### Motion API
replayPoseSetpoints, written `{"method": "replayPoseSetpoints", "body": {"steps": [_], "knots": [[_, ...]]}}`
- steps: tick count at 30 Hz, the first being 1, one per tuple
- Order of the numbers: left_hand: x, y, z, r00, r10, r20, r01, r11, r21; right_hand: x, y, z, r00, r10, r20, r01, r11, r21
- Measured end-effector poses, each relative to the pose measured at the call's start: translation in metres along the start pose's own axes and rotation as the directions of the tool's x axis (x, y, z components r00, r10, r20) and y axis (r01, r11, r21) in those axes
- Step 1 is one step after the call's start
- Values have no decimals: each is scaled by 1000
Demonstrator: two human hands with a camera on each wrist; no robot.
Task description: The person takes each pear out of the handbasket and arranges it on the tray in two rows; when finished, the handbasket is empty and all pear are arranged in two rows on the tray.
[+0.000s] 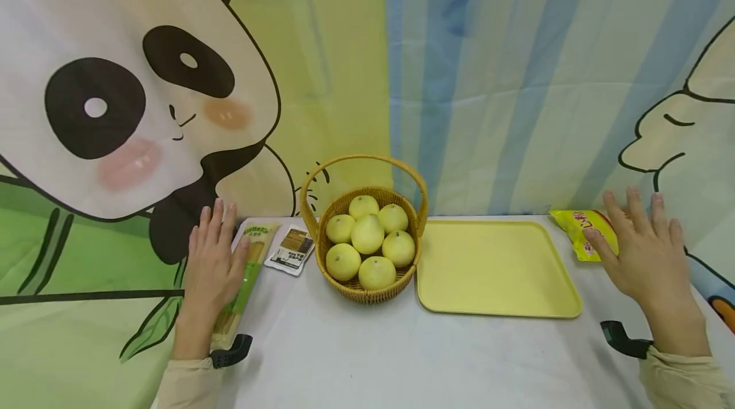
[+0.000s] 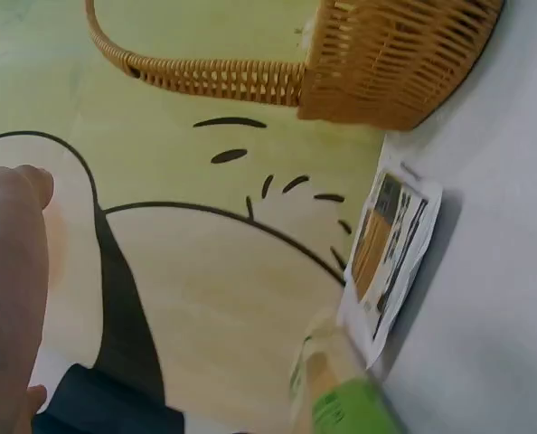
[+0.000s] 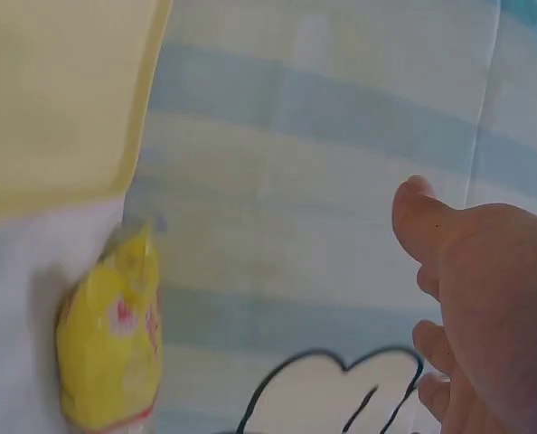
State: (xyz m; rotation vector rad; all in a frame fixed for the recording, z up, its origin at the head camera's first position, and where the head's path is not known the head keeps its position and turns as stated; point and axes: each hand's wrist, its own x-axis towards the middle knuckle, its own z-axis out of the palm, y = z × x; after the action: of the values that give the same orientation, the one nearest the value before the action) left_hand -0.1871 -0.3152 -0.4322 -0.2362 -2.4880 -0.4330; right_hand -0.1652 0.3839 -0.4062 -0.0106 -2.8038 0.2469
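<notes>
My left hand (image 1: 211, 262) is held with its fingers straight over a long green-and-clear packet (image 1: 252, 262) at the table's left edge, partly hiding it. My right hand (image 1: 649, 256), fingers spread, hovers beside a yellow snack bag (image 1: 586, 230) at the right; the hand covers the bag's right end. Both hands hold nothing. Between them stands a wicker basket (image 1: 369, 296) with a tall handle, bearing several round yellow-green fruits (image 1: 367, 233). Right of the basket lies a flat yellow tray (image 1: 494, 268). A small white-and-brown pouch (image 2: 390, 253) lies between the long packet and the basket.
A white-covered table (image 1: 367, 358) carries everything. Behind it hangs a printed cloth (image 1: 488, 77) with a panda and stripes, close against the table's back edge. A black wrist band mount (image 1: 232, 351) sits at the left wrist, another mount (image 1: 626, 340) at the right.
</notes>
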Motion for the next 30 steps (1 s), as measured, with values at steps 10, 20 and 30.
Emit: {"method": "replayPoseSetpoints", "body": {"steps": [10, 20, 30], "knots": [[-7, 48, 71, 957, -213, 194, 288, 726, -625, 0, -140, 27, 907, -419, -42, 371, 748, 550], [0, 104, 129, 905, -291, 310, 404, 360, -841, 47, -276, 66, 781, -595, 191, 152, 478, 865], [-6, 115, 150, 859, -433, 274, 359, 127, -925, 90, -312, 104, 791, -495, 360, 106, 690, 716]]}}
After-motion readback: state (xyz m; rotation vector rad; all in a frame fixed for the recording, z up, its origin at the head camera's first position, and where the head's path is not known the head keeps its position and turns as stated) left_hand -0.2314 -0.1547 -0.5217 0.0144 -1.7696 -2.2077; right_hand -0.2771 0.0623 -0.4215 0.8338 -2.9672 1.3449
